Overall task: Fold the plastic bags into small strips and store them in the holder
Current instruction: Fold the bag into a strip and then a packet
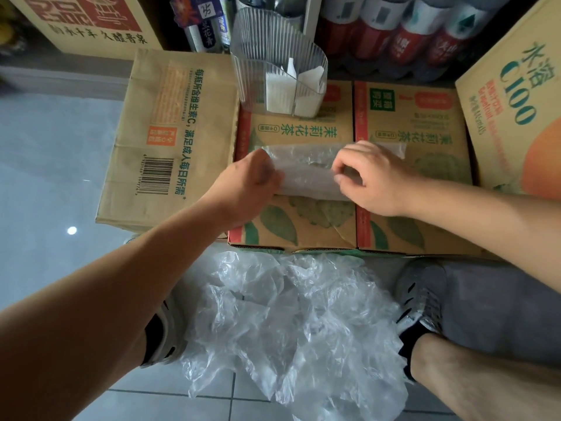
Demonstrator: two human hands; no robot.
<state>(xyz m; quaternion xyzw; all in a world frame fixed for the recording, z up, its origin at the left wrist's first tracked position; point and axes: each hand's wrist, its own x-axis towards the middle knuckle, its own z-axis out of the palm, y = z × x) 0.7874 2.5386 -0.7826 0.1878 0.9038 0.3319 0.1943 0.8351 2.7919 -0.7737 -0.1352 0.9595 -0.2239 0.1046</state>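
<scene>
A clear plastic bag (306,165) lies flattened as a wide band on top of a printed cardboard box (303,226). My left hand (246,189) pinches the bag's left end. My right hand (373,180) pinches its near edge right of the middle, fingers curled. The bag's right end sticks out past my right hand. A clear ribbed holder (258,71) stands at the back of the box, with white folded strips (285,92) inside its right compartments.
A heap of loose clear plastic bags (291,323) lies on the tiled floor between my feet. Other cardboard boxes stand to the left (170,132) and right (516,101). Bottles (394,34) line the back.
</scene>
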